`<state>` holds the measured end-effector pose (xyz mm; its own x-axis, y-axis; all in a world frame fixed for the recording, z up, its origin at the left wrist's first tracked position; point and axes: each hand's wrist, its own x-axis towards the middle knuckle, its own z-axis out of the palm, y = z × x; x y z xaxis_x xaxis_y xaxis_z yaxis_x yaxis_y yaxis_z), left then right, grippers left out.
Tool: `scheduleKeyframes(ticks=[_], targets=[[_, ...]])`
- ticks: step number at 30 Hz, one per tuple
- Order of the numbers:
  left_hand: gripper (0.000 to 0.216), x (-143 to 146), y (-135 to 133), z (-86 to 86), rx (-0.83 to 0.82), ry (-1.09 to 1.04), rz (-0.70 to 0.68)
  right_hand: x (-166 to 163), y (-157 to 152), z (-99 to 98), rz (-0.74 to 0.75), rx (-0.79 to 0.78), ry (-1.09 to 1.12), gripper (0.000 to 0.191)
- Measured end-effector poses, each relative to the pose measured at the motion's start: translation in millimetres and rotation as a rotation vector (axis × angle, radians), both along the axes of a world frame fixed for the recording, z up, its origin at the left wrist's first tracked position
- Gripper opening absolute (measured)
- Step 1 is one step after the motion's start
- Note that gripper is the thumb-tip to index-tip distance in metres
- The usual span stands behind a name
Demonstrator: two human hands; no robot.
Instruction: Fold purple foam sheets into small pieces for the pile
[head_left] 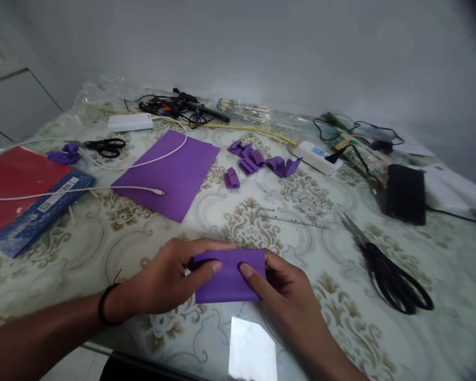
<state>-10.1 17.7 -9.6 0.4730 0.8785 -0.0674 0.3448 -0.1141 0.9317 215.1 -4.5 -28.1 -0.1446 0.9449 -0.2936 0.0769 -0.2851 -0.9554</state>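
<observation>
Left hand (164, 278) and right hand (291, 291) both pinch a purple paper piece (230, 280) at the frame's lower centre. Black-handled scissors (375, 259) lie lower right, a purple sheet (182, 180) left of centre

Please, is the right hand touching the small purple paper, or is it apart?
Touching. The head view shows the right hand with its thumb pressed on the near face of the small purple paper.
</observation>
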Motion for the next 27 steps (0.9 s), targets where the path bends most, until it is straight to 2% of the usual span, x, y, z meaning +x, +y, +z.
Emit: scheduleKeyframes(ticks=[10, 27], targets=[[0.034, 0.6, 4.9, -2.0, -0.07, -0.057, 0.013, 0.9, -2.1, -3.0, 0.018, 0.017, 0.004, 0.037], [0.031, -0.2, 4.1, -3.3, -0.037, -0.066, 0.015, 3.8, -1.4, 2.7, 0.04, 0.046, -0.046, 0.033]])
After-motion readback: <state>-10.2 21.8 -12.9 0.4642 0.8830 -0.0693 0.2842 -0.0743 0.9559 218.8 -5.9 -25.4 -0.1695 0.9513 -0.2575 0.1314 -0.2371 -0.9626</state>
